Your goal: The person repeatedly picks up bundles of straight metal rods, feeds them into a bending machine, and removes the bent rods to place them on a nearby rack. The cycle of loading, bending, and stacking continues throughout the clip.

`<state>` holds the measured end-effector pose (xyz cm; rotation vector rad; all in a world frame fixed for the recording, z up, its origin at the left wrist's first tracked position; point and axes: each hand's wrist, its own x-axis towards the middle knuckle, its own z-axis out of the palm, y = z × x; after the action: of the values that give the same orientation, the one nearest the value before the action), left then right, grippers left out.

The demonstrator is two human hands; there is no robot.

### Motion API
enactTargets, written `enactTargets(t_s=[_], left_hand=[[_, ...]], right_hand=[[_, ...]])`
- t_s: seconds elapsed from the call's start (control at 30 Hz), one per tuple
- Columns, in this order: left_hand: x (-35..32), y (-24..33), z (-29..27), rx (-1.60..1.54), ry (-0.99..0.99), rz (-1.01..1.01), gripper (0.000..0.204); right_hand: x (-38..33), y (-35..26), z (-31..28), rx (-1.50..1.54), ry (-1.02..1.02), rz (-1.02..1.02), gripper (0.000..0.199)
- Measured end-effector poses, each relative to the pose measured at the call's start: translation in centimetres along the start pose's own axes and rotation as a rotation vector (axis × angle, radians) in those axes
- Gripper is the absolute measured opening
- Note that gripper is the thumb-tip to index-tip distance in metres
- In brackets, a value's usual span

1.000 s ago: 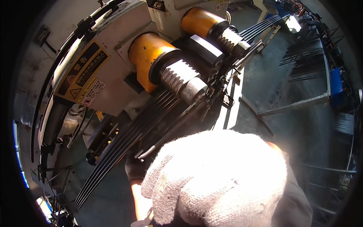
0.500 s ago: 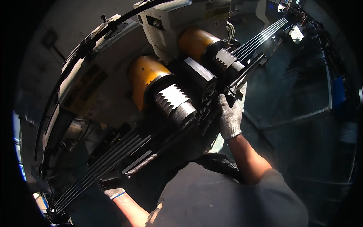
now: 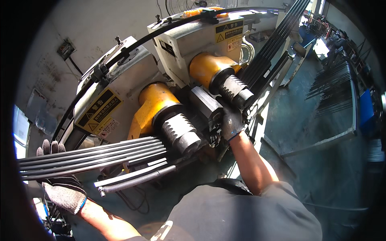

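Note:
Several dark metal rods (image 3: 96, 157) run from the left rim into the near grooved roller (image 3: 177, 129). My left hand (image 3: 64, 186), in a grey and dark knitted glove, holds them from below, its fingertips rising behind the rods. More rod lengths (image 3: 275, 36) slant up to the far right beside the far grooved roller (image 3: 234, 88). My right hand (image 3: 232, 123), gloved too, reaches in beside a dark metal block (image 3: 206, 103) between the rollers. Its fingers are in shadow, partly hidden by the machine.
Yellow housings (image 3: 159, 100) carry the rollers on a pale machine body (image 3: 177, 40). A spring-like coil (image 3: 136, 180) projects below the rods. At right stands a metal frame (image 3: 321, 146) with many thin rods (image 3: 331, 88). A fan (image 3: 189, 5) is behind the machine.
The rods' left part has swung up to lie more level, my left hand rising with it. The right part slants more steeply upward. My right hand has shifted slightly left and down; the picture is brighter.

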<state>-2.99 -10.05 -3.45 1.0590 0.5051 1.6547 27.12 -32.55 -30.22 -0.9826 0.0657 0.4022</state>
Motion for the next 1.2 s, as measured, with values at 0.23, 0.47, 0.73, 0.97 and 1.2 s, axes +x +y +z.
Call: enactTargets(t_s=[0.23,0.47,0.73,0.97,1.2], left_hand=[[1.7,1.5,3.7,0.234,-0.343,0.001,0.058],[1.3,-2.5,10.2,0.758,-0.932,0.261,0.035],[2.7,-5.9,11.6,0.547,-1.159,0.476,0.037],[2.8,-5.6,11.6,0.515,-1.191,0.486,0.036],[2.1,-5.2,12.4,0.503,-1.286,0.688,0.036]], right_hand=[[4.6,3.3,-1.9,-0.111,-0.086,-0.242,0.034],[4.3,3.2,-4.6,-0.415,-0.145,-0.380,0.055],[5.3,3.2,-3.9,-0.172,-0.091,-0.239,0.037],[3.9,2.9,-3.7,-0.605,-0.075,-0.533,0.031],[6.1,4.5,-5.1,-0.422,-0.094,-0.514,0.041]])
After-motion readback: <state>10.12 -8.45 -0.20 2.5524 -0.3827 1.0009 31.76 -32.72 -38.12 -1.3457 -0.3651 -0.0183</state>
